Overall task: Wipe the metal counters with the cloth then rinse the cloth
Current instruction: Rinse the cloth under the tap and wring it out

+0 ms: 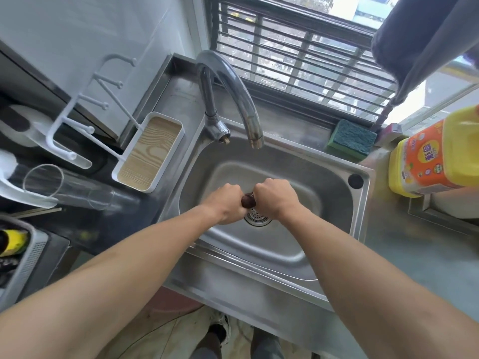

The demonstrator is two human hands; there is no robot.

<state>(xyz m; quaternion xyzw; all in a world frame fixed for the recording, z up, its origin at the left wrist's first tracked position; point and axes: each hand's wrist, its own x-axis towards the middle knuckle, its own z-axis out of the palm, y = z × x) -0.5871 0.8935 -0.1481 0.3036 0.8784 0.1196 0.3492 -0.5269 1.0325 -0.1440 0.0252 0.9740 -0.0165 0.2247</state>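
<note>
Both hands are held over the middle of the stainless steel sink (334, 161), just above its drain strainer (256, 216). My left hand (225, 203) and my right hand (277, 196) are fists closed on the two ends of a dark reddish-brown cloth (248, 200). The cloth is twisted into a tight roll, and only a short piece shows between the fists. The curved metal faucet (233, 81) arches over the basin, its spout ending beyond my hands. No water is seen running from it.
A green-and-yellow sponge (351, 139) lies on the sill behind the sink. A yellow detergent jug (435, 154) stands on the right counter. Left of the sink are a white wood-bottomed tray (150, 154), a white rack, a clear glass (67, 185) and a grey basket (23, 257).
</note>
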